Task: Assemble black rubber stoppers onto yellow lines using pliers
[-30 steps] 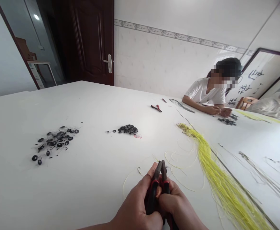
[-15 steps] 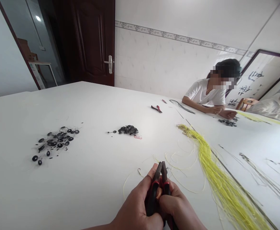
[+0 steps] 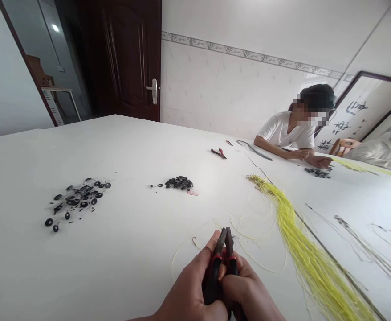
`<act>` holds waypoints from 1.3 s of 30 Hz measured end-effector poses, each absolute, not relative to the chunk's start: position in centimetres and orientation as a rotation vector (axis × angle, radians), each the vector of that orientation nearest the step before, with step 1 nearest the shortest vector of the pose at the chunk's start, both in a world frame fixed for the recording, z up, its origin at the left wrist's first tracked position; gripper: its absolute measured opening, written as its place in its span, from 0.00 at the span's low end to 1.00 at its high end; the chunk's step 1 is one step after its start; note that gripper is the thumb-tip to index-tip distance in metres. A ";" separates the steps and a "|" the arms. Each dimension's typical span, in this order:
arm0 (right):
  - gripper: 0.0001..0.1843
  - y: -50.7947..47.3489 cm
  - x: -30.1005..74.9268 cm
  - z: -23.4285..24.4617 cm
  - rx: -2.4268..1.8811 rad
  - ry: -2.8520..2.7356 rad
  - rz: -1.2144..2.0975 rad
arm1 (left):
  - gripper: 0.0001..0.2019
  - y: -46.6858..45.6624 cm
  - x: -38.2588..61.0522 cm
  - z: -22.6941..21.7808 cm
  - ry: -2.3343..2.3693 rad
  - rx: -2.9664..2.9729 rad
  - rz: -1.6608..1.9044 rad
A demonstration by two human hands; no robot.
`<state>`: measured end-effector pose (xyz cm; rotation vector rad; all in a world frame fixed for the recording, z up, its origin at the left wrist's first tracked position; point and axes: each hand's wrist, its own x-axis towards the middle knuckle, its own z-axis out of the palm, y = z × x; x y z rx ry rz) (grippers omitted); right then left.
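Note:
A pair of pliers [image 3: 212,281] with black handles and red collars points away from me near the front of the table, its jaws slightly apart. My left hand [image 3: 187,290] is closed around the left handle, and my right hand [image 3: 249,287] is closed on the right one, thumb across it. Just left of my left fingertips lies a fish hook [image 3: 194,241], its yellow line running to that hand. Loose yellow line [image 3: 249,236] curls beyond the jaws. What the hidden fingers pinch beneath the pliers cannot be made out.
A long bundle of yellow lines with hooks [image 3: 292,223] lies at right. Small black round parts form a scattered pile [image 3: 82,196] and a tight pile [image 3: 179,183]. Another pair of pliers [image 3: 218,154] lies farther back. A co-worker [image 3: 282,129] leans on the far side.
Hardly anything differs. The view has shifted very slightly, and both hands keep their hold on the pliers in the same place.

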<state>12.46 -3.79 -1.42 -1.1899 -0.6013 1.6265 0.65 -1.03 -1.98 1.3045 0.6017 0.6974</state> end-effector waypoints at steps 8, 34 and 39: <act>0.09 -3.8 12.4 -1.5 -1.185 -0.574 1.624 | 0.40 -1.0 0.6 -2.0 0.578 1.292 0.696; 0.10 -3.7 12.3 -1.9 -1.187 -0.592 1.584 | 0.40 -0.7 0.7 -2.5 0.558 1.276 0.697; 0.10 -3.5 12.2 -1.6 -1.181 -0.610 1.586 | 0.40 -0.8 0.7 -2.6 0.583 1.290 0.705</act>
